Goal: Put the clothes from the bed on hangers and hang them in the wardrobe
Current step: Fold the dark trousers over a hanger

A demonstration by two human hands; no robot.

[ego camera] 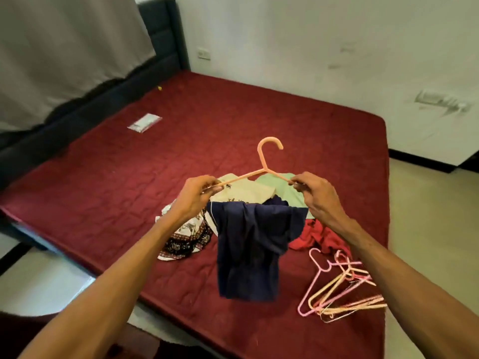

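The left grip (197,195), a bare hand, pinches one end of a peach hanger (262,158). The right grip (318,195) pinches the other end, fingers curled round the thin arm. The hook points up and away from the person. A navy garment (248,250) hangs in the air just below the hanger, between the two wrists. What carries its top edge is hidden.

Beneath it lies the bed (181,125) with its dark red quilted cover. On the cover behind the garment is a loose pile: a cream cloth (243,190), a green cloth (282,187), a patterned cloth (186,239) to the left and a red cloth (318,237) to the right. Near the bed's right edge sits a heap of hangers (348,273), pink and peach, tangled together. A small plastic packet (144,122) lies well apart, near the dark headboard (160,47).
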